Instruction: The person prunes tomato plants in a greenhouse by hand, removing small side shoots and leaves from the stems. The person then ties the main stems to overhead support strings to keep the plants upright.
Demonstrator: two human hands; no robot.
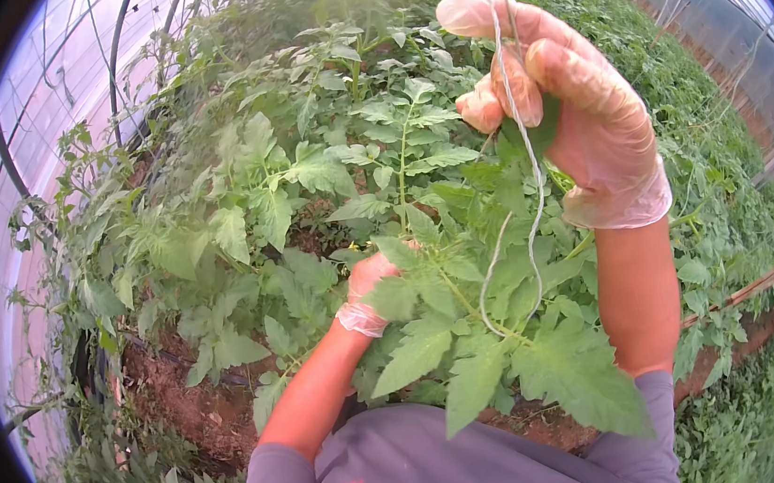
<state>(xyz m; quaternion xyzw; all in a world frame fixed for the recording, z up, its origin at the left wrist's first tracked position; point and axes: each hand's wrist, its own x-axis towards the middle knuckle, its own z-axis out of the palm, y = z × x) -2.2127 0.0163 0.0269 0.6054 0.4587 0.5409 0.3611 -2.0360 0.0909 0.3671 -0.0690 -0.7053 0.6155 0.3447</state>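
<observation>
My right hand (576, 87), in a thin clear glove, is raised at the upper right with its index finger stretched out. White twine (534, 176) runs down across its fingers, and a second strand passes into the curled fingers. Lower down, the twine bends in a loop by a leafy stem, and a loose end (499, 251) points upward. My left hand (371, 278), also gloved, reaches low into the tomato plant (403, 162). Leaves cover its fingers, so what they touch is hidden. Broad tomato leaves (420, 351) hang in front of my chest.
Dense tomato plants (684, 111) fill the rows ahead and to the right. Bare soil (192, 403) shows at lower left. Plastic greenhouse sheeting (15, 203) with dark curved poles (116, 65) stands on the left. A thin wooden pole (752, 284) lies at right.
</observation>
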